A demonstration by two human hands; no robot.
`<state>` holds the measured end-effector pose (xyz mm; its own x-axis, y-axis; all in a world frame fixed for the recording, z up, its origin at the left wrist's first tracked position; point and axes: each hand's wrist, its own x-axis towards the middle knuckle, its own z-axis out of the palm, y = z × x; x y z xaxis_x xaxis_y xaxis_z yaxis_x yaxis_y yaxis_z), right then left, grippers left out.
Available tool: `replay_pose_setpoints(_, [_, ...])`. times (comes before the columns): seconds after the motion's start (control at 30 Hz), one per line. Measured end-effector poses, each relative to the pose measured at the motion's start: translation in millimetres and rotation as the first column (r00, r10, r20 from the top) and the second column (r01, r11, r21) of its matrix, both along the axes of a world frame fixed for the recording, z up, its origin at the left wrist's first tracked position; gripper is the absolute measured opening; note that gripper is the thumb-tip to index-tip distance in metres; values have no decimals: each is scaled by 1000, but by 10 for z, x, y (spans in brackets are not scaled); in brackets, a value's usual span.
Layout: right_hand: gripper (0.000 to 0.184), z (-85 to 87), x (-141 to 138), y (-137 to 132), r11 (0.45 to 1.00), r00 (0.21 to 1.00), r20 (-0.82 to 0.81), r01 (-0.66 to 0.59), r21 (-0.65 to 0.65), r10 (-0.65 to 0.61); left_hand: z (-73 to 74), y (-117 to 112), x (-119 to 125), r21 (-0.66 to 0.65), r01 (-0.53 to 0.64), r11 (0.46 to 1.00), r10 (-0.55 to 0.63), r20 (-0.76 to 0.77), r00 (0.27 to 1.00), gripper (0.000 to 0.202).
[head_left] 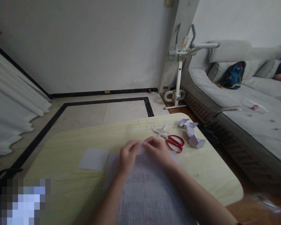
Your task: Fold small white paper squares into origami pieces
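The left hand (128, 154) and right hand (157, 149) both pinch a small white paper (141, 149) (it looks thin), so best press softly and keep edges even.

A small white paper (141, 149), partly hidden, is pinched at its far edge over a lined, written-on sheet (152, 193)

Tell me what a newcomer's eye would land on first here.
Probably the red-handled scissors, vivid on the pale table, beside the right hand. Next, that hand and the left hand, fingertips meeting at white paper over a lined sheet. Folded paper pieces lie near the table's far right corner.
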<state>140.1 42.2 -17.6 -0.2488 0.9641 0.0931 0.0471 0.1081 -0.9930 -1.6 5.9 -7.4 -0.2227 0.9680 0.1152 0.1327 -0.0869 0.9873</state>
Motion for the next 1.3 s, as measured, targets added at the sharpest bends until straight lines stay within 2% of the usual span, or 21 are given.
replay_pose_setpoints(0.17, [17, -6, 4, -11, 1000, 1000, 9, 16, 24, -17, -19, 0, -2, 14, 3, 1000, -4, 22, 1000, 16])
replay_pose_setpoints(0.4, [15, 42, 14, -52, 985, 994, 105, -2, 174, -17, -35, -7, -2, 5, 7, 1000, -7, 16, 1000, 16])
replay_pose_setpoints(0.63, [16, 46, -8, -89, 947, 979, 188, 10, 322, -75, 35, -29, 19, -69, -1, 998, 5, 64, 998, 21])
replay_pose_setpoints(0.77, [18, 11, -15, -101, 919, 971, 220, 1, 394, -95, 23, -28, 18, -91, -2, 996, 9, 84, 996, 24])
replay_pose_setpoints(1.0, [18, 62, 16, -82, 915, 966, 173, 113, 387, -192, -148, 4, -4, -46, 22, 999, -23, -23, 999, 24])
replay_pose_setpoints(1.13, [17, 64, 9, -82, 916, 975, 144, 99, 389, -166, -214, -3, -24, -11, -3, 1000, 1, -106, 994, 23])
replay_pose_setpoints(1.3, [12, 43, 1, -85, 925, 979, 134, 93, 369, -152, -236, -7, -35, 8, 21, 1000, -19, -180, 984, 25])
